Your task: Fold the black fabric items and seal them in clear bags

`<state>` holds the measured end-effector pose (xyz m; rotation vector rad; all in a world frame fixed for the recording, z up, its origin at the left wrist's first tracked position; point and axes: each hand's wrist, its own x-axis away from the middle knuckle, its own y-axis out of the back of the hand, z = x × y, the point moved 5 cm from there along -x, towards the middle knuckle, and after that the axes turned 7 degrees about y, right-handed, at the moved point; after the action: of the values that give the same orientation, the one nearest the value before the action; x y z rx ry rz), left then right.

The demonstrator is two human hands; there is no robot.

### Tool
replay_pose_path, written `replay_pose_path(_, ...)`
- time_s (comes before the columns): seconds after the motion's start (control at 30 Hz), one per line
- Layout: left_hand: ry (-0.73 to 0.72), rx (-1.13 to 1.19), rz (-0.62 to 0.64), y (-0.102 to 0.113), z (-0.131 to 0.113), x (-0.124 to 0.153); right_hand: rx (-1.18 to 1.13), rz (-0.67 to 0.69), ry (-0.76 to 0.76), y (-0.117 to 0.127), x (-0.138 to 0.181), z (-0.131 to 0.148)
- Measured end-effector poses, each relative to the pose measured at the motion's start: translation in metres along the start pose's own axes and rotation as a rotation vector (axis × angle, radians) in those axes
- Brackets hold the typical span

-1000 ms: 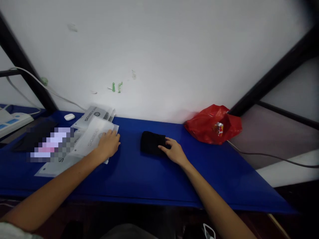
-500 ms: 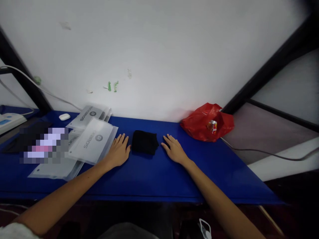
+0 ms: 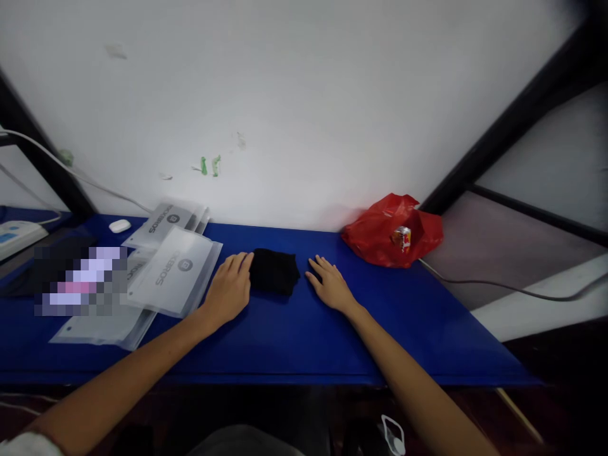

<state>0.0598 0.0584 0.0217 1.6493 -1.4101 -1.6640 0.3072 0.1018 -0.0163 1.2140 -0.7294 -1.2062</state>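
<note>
A folded black cloth (image 3: 274, 271) lies on the blue table (image 3: 294, 342) near the wall. My left hand (image 3: 230, 288) rests flat on the table, fingers stretched out, its fingertips touching the cloth's left edge. My right hand (image 3: 329, 285) lies flat just right of the cloth, fingers spread, a small gap between them and the cloth. Neither hand holds anything.
Several clear plastic pouches (image 3: 172, 269) are stacked left of my left hand. A white mouse (image 3: 120, 225) and a power strip (image 3: 16, 235) sit at far left. A red plastic bag (image 3: 392, 231) lies by the wall at right, with a cable (image 3: 498, 286) trailing past it.
My left hand left the plastic pouches and slid right to the cloth's left edge. My right hand came off the cloth and settled flat beside it.
</note>
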Motion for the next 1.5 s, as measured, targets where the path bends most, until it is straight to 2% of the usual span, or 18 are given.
replay_pose_path(0.07, -0.066, -0.032, 0.032, 0.005, -0.024, -0.003, -0.003, 0.007, -0.005, 0.001, 0.000, 0.001)
replay_pose_path(0.17, -0.121, -0.079, 0.146, 0.001, -0.062, -0.007, -0.010, -0.002, -0.004, 0.001, 0.000, 0.002)
replay_pose_path(0.23, -0.057, -0.119, 0.207, -0.007, -0.077, -0.010, -0.021, -0.009, -0.004, 0.001, 0.001, 0.001)
replay_pose_path(0.33, 0.049, -0.185, 0.284, -0.017, -0.085, -0.016, -0.037, -0.012, -0.005, 0.001, 0.001, 0.001)
replay_pose_path(0.47, 0.012, -0.164, 0.347, -0.021, -0.080, -0.021, -0.063, -0.023, 0.009, 0.002, 0.001, 0.000)
replay_pose_path(0.6, -0.056, -0.038, 0.360, -0.014, -0.072, -0.015, -0.074, -0.037, 0.031, 0.002, 0.001, -0.003)
replay_pose_path(0.73, -0.165, 0.095, 0.379, -0.004, -0.080, 0.005, -0.112, -0.061, 0.057, 0.002, 0.002, -0.008)
replay_pose_path(0.83, -0.177, 0.089, 0.366, 0.000, -0.089, 0.016, -0.148, -0.095, 0.072, 0.004, 0.003, -0.010)
replay_pose_path(1.1, -0.066, 0.059, 0.312, -0.001, -0.089, 0.009, -0.208, -0.201, 0.095, 0.015, 0.005, -0.003)
replay_pose_path(1.3, -0.056, 0.117, 0.307, 0.004, -0.084, 0.004, -0.295, -0.400, 0.117, 0.034, 0.009, 0.007)
replay_pose_path(1.4, 0.078, 0.303, 0.205, 0.020, -0.071, -0.005, -0.346, -0.459, 0.165, 0.046, 0.014, 0.018)
replay_pose_path(1.5, 0.315, 0.432, 0.064, 0.041, -0.042, -0.015, -0.392, -0.404, 0.253, 0.050, 0.018, 0.033)
